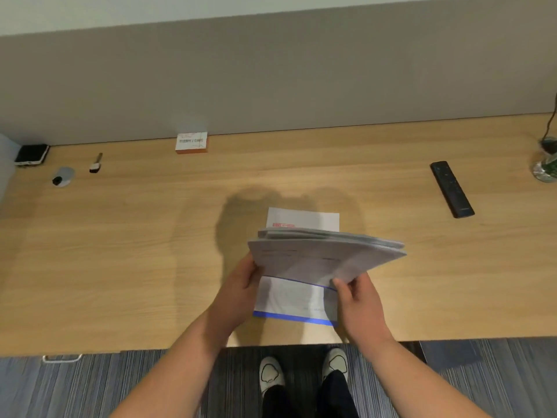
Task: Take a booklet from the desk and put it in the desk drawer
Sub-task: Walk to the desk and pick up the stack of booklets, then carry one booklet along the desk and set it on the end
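Observation:
Both my hands hold a thick grey-white booklet (325,254) lifted a little above the wooden desk (120,251), its far side raised and its pages fanned. My left hand (238,292) grips its left near corner. My right hand (358,300) pinches its near edge on the right. Under it on the desk lies a white sheet with a blue border (289,306), and another white paper with red print (304,218) shows behind. A metal drawer handle (61,357) sticks out under the desk's front edge at the left; the drawer looks closed.
A black remote (451,188) lies at the right, with a glass vase (545,167) at the far right edge. A small card box (191,142) stands by the back panel. At the far left are a black device (31,154), a grey mouse (62,176) and a small stick-like item (95,163). My shoes (301,372) stand on striped carpet.

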{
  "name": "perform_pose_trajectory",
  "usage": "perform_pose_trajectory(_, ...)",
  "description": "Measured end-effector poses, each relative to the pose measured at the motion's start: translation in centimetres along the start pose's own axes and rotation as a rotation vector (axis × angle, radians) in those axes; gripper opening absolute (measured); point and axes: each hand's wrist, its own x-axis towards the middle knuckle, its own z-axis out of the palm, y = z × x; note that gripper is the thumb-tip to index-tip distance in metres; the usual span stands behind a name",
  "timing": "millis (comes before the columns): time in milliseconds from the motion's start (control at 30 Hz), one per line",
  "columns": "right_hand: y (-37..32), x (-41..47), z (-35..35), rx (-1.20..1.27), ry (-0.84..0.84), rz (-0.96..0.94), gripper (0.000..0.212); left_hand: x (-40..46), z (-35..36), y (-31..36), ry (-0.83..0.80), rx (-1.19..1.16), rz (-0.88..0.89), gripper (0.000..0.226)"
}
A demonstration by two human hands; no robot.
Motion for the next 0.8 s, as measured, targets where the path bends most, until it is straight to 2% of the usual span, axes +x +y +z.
perform_pose_trajectory(67, 0.6, -0.6, 0.8, -0.06, 0.006, -0.032, 0.023, 0.3, 0.4, -1.4, 0.031, -0.001, -0.011, 0.035)
perform_pose_trajectory(167, 2.3, -0.3, 1.9, 0.044, -0.045, -0.02, 0.036, 0.8, 1.5, -4.3, 0.008, -0.012, -0.015, 0.034)
perform_pose_trajectory(233, 2.9, 0.5, 2.2, 0.155, -0.035, 0.084, 0.032, 1.0, 2.2, -6.1, 0.015, 0.018, -0.03, 0.037)
perform_pose_trajectory(300, 3.6, 0.9, 2.6, 0.188, -0.048, 0.042, 0.031, 1.1, 2.8, -7.4, 0.064, 0.099, -0.023, 0.036)
perform_pose_trajectory(400, 3.6, 0.5, 2.7, 0.066, -0.028, -0.04, 0.031, 0.4, 3.7, -6.6, 0.159, -0.069, -0.118, 0.014)
perform_pose_trajectory(433, 3.6, 0.5, 2.7, 0.017, -0.028, -0.011, 0.028, 0.2, 3.9, -5.9, 0.164, -0.049, -0.132, 0.008)
perform_pose_trajectory(533, 2.9, 1.0, 1.9, -0.198, -0.013, -0.003, 0.022, -0.6, 3.7, -5.1, 0.139, 0.023, -0.239, 0.016)
perform_pose_trajectory(600, 1.7, 1.2, 1.2, -0.19, -0.053, -0.022, 0.014, -0.5, 3.1, -4.5, 0.123, 0.021, -0.264, 0.016)
perform_pose_trajectory(700, -1.1, 0.6, -0.1, -0.172, -0.101, -0.076, 0.031, -0.7, 1.9, -2.4, 0.066, 0.016, -0.222, 0.029)
perform_pose_trajectory(800, -4.9, -1.1, -1.2, -0.116, -0.106, -0.143, 0.028, -2.1, -0.1, 1.2, 0.04, -0.098, -0.16, 0.038)
